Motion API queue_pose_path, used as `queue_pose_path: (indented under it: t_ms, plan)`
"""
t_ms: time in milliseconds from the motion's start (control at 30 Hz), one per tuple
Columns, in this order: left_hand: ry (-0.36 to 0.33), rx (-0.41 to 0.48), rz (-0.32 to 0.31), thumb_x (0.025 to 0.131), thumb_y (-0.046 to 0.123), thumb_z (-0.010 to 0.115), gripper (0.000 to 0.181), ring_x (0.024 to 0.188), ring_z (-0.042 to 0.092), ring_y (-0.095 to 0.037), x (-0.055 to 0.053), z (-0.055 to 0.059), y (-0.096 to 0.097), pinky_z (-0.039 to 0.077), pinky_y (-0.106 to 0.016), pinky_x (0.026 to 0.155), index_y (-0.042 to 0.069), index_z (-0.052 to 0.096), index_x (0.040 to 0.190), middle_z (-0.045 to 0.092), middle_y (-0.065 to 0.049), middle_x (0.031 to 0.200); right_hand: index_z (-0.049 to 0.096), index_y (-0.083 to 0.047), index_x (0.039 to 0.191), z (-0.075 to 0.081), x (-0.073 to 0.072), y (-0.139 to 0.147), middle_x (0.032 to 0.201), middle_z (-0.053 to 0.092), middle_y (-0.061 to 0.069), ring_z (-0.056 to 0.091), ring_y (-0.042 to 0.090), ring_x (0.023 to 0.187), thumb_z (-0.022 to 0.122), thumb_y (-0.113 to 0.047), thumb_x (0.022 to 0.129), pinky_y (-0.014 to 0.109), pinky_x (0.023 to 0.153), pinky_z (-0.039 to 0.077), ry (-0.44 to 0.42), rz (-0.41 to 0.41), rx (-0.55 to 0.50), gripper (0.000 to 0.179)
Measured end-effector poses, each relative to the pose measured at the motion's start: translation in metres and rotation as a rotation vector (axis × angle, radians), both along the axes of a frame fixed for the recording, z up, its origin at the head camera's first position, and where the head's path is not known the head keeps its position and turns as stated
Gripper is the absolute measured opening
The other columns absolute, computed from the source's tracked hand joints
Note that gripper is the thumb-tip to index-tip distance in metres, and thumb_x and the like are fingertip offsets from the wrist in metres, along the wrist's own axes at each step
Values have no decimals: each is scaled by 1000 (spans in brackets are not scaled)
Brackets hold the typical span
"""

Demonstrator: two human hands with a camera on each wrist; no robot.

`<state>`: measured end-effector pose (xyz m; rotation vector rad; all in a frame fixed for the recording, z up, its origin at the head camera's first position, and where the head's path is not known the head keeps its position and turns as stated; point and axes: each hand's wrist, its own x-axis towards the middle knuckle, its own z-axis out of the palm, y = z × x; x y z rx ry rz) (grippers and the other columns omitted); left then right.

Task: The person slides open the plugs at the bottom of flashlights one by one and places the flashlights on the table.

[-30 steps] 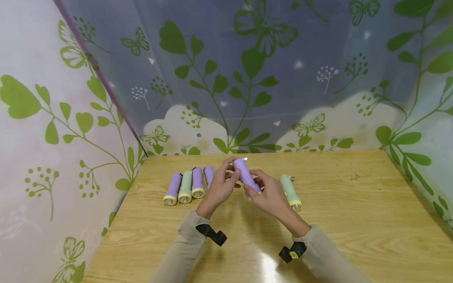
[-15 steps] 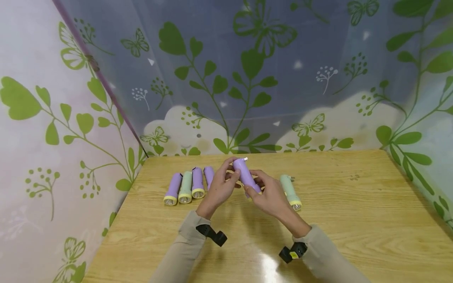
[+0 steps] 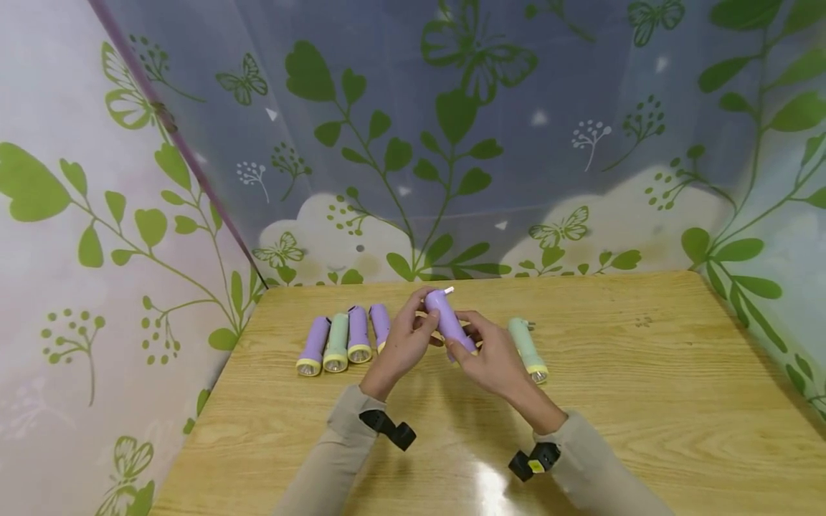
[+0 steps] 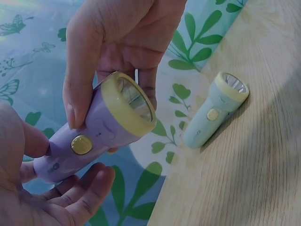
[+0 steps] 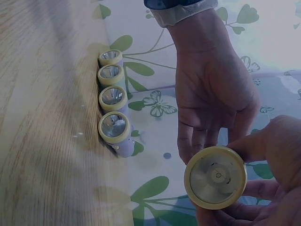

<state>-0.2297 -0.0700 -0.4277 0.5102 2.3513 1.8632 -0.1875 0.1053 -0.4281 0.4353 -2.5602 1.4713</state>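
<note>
Little had moved since half a second before: the purple flashlight [image 3: 450, 324] had only turned slightly between the hands, so that the pale tab [image 3: 449, 290] at its tail showed a bit longer. Below the yellow button [image 4: 81, 144] sat a small dark mark [image 4: 53, 167] — too small and blurred to read. The green flashlight [image 3: 525, 344], lying on the table to the right, bore a similar one (just as unreadable).

The left hand [image 3: 403, 340] pinched the tail end, thumb on one side, bent fingers on the other. The right hand [image 3: 493, 356] gripped nearer the head, its thumb on the body near the button. Between them the flashlight was held tilted above the table [image 3: 645, 401], head towards the person.

Its smooth, rounded tube widened to a yellow rim [image 4: 115, 104] around a shiny cup — the same shape as the four flashlights [image 3: 338, 340] lined up on the wood-grained top at left.
</note>
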Motion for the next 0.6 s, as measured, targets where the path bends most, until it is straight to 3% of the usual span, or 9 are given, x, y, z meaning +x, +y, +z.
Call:
queue_pose_path:
  t_ms: [367,600]
  plan:
    - [-38,54,-6,110,16,42,47,94,68,-22,-3,-6,4,63,-40,78,20,37,156,49,-23,129,62,-8,135,-3,0,1,94,75,13,67,15,75,71,-17,93,24,58,49,-4,-10,8,44]
    - [-110,51,6,108,22,49,53,89,63,-16,-4,-7,9,63,-35,74,21,33,159,50,-24,132,60,-5,135,-4,1,-1,99,77,15,71,19,80,72,-19,93,26,61,54,-23,-35,58,46]
